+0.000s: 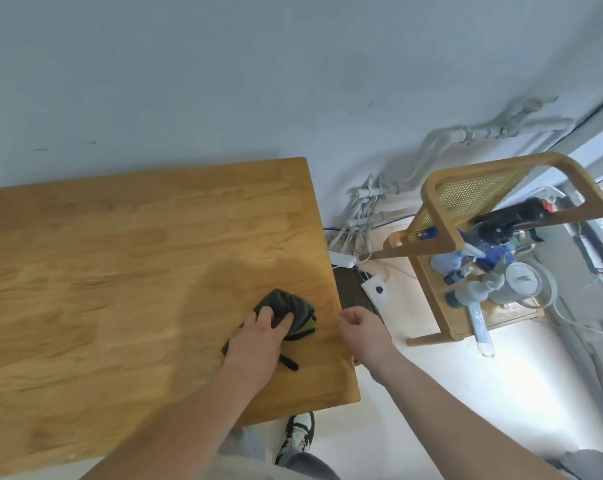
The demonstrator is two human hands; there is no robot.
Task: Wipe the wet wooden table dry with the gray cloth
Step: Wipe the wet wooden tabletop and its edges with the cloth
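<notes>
The wooden table (120, 258) fills the left and middle of the head view. A darker damp patch (230, 285) spreads over its right part. On that patch lies the bunched gray cloth (289, 304), with a green edge showing on its right side. My left hand (258, 341) presses down on the cloth, fingers spread over it. My right hand (360, 329) hovers at the table's right edge, just right of the cloth, with its fingers loosely curled and nothing in it.
A wooden rattan-backed chair (473, 202) stands to the right, loaded with spray bottles (466, 268) and a clear container (523, 280). Cables and a white power strip (343, 259) lie on the floor between table and chair. My shoe (298, 434) shows below the table's near edge.
</notes>
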